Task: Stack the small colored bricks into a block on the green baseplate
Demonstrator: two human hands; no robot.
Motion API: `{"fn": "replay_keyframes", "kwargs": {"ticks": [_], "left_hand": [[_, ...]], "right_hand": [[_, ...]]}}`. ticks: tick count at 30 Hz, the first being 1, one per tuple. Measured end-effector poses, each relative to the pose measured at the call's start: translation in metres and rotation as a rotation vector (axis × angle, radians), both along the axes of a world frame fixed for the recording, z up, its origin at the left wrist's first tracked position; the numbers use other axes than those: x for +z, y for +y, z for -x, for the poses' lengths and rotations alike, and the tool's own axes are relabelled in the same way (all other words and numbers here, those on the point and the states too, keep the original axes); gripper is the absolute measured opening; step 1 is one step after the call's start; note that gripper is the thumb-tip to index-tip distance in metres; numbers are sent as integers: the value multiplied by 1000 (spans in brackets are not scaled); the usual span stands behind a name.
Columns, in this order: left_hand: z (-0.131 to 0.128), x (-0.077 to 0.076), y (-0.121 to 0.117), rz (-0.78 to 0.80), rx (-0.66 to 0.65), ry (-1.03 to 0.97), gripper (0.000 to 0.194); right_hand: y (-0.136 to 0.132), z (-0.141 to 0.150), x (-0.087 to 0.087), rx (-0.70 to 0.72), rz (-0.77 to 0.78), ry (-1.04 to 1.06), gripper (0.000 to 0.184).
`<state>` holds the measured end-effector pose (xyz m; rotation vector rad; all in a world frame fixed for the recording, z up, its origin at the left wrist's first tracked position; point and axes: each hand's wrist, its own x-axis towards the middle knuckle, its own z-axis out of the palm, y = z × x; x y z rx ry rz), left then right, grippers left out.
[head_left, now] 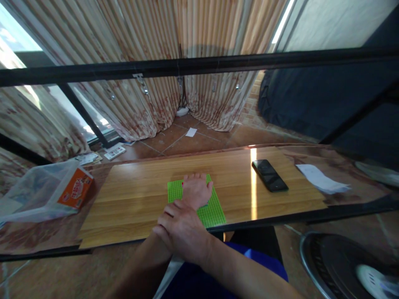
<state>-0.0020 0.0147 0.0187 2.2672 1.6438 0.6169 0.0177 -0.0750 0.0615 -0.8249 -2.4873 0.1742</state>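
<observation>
A green studded baseplate (213, 214) lies on the wood-patterned board. My left hand (197, 191) rests palm down over its middle, fingers stretched forward and thumb out to the right. Bits of red and blue show at the edges of that hand, but what lies under the palm is hidden. Wrapped round my left wrist is my right hand (183, 228), its fingers closed over the top. My right forearm crosses in from the lower right.
A black phone (269, 175) lies on the board (134, 199) to the right, with white paper (322, 178) beyond it. At the left stands a clear plastic bin (43, 191) with an orange label. A dark metal bar (199, 65) runs across in front of the curtains.
</observation>
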Motion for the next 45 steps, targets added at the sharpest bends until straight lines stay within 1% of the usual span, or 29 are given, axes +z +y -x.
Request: {"fn": "replay_keyframes", "kwargs": {"ticks": [2,4,8,12,14,18,21,24,26,28,31,34,38,41,45], "left_hand": [[1,-2,0,-5,11,27,32],[2,-1,-1,-8,7,48,30],[2,3,-1,-13,0,109,31],[2,7,-1,-13,-12,177,34],[2,8,-1,-12,-20,211,35],[2,11,-3,-38,-13,294,34],[1,12,-4,-44,3,338,33],[1,11,-5,-51,3,349,33],[1,10,-4,-53,1,347,33],[2,9,-4,-55,1,346,33],[2,10,-3,-58,-4,345,33],[1,11,-2,-40,-3,349,33],[1,9,0,-30,-3,343,34],[1,8,1,-29,5,348,34],[0,8,1,-31,16,360,34]], "right_hand": [[2,3,-5,25,-18,4,26],[0,6,-5,26,-4,26,28],[-13,13,0,77,30,39,27],[-23,15,4,70,57,59,24],[-25,16,4,90,70,72,24],[-23,21,-1,169,123,92,30],[-24,24,-7,256,136,87,25],[-27,26,-13,303,102,110,18],[-30,28,-16,292,60,133,17],[-33,29,-20,263,28,170,20],[-34,28,-23,231,13,252,29],[-36,23,-25,177,12,351,31],[-41,12,-26,82,88,443,24],[-45,7,-26,77,149,474,21],[-46,7,-28,80,144,476,20]]}}
